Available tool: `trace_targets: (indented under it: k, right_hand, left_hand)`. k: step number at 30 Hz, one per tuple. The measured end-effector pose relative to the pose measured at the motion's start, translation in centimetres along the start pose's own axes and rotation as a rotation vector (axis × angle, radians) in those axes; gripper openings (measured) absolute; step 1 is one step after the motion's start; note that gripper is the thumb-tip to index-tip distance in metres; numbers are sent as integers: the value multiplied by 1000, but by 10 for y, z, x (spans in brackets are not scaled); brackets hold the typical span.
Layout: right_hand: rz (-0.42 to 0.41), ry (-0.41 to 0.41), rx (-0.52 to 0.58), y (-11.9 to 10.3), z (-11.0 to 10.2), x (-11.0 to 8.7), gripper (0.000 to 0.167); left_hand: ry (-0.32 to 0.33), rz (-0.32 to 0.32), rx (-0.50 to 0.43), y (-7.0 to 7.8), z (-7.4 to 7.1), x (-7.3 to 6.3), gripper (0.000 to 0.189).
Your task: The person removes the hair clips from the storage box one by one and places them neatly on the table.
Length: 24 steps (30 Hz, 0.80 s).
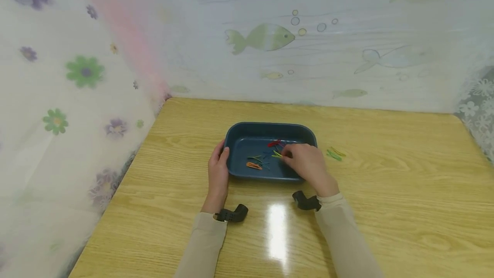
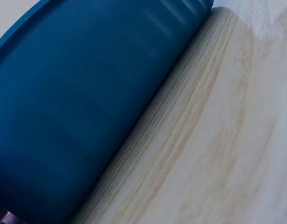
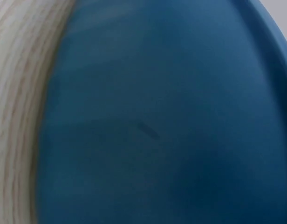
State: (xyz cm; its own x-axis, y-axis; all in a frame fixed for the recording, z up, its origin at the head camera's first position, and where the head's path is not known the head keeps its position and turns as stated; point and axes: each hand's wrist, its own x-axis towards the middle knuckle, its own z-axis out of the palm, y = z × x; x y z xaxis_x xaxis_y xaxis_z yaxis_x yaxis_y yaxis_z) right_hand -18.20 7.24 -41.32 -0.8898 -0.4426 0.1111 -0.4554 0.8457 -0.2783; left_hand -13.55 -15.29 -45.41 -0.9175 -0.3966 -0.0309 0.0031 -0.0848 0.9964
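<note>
A dark blue rectangular plastic basin [image 1: 266,178] stands on the table. My left hand [image 1: 218,170] grips its left end, thumb at the rim and fingers along the outer wall. In the left wrist view the basin's outer side [image 2: 87,93] fills much of the frame. My right hand [image 1: 308,162] reaches over the basin's right side and pinches a yellow-green clip [image 1: 276,154], slim and V-shaped like a small clothespin. Around it in the basin lie a red clip [image 1: 274,143], an orange clip [image 1: 253,165], and several blue and green ones. The right wrist view shows only the basin wall [image 3: 157,93] and table.
On the wood-grain table [image 1: 386,192], right of the basin, lie a green clip [image 1: 333,155] and a yellow clip [image 1: 338,151]. A curtain with printed fish [image 1: 266,37] hangs behind the table, and a flowered one [image 1: 85,72] hangs at the left.
</note>
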Motion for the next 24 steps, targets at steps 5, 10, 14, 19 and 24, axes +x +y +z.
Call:
trace_targets:
  k: [5, 10, 14, 19, 24]
  right_hand:
    - [2, -18, 69, 2, -4, 0, 10]
    - [-11, -9, 140, 5, -8, 1, 11]
    - [-27, 5, 187, 8, -10, 0, 13]
    - [-40, 13, 232, 11, -10, 0, 13]
    - [-28, 25, 287, 15, -13, 1, 12]
  left_hand:
    - [7, -5, 9, 0, 0, 0, 34]
    - [-9, -10, -1, 1, -1, 0, 36]
    - [-21, -19, 0, 5, -2, -1, 37]
    - [-26, -17, 17, 19, 1, -9, 38]
    - [-29, -11, 9, 25, 2, -12, 38]
